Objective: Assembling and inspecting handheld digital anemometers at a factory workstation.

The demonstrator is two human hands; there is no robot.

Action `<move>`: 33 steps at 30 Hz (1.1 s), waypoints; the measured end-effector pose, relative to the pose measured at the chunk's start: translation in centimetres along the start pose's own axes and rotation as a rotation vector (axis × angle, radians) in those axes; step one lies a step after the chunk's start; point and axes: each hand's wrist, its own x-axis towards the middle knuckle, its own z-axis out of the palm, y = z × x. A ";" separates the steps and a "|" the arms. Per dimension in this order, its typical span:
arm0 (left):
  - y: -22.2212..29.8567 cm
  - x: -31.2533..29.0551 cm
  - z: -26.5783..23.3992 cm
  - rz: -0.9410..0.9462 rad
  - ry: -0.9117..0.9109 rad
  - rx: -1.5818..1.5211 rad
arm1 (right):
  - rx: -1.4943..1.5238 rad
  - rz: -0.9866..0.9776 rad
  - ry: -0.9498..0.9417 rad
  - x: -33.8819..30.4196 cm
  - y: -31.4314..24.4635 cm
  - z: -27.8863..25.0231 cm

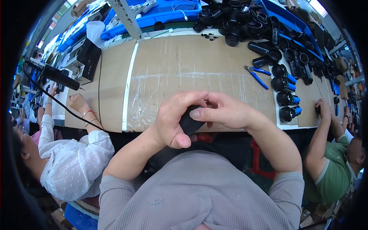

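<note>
Now, in the hands: a black piece (190, 123), held up between the person's two hands at the near edge of the table, just above the lap.
Left hand (171, 117): curled closed around the piece, with the thumb sticking out to the side.
Right hand (228, 111): thumb laid on the piece, most fingers hidden behind; whether they close on it, I cannot tell.
Black piece, how far along: apparently mid-handling, neither set down nor put with the others; what has been done to it is covered by the fingers.
Row on the right: four black-and-blue parts (284, 99) stand lined up along a white strip, perhaps one batch put in order; whether they are finished or waiting cannot be told.
Heap at the far side: many black parts (245, 23) lie loose beside a blue tray (303, 27), so plenty seems left to handle.
Pliers (252, 69): lying on the cardboard (191, 57) left of the row, blue-handled, with no hand on them.
Small black bits (209, 37): scattered near the heap, possibly leftovers.
</note>
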 end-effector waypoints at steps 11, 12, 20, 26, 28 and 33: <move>0.8 1.3 1.7 -0.016 -0.003 0.073 | -0.212 -0.041 -0.029 0.1 0.5 -1.6; 0.8 1.4 1.8 -0.068 0.013 0.077 | -0.161 -0.036 -0.029 0.4 1.1 -2.0; -5.2 2.5 -0.8 -0.653 0.505 -0.194 | -0.305 -0.379 0.271 5.7 9.0 -1.2; -10.9 -0.1 -1.4 -0.707 0.542 -0.257 | -0.030 -0.250 0.214 9.7 8.0 -3.6; -11.7 -0.6 -1.5 -0.686 0.525 -0.244 | 0.120 -0.187 0.188 10.3 7.4 -4.3; -12.1 -0.7 -1.7 -0.611 0.474 -0.094 | 0.172 -0.038 0.062 10.3 5.8 -5.0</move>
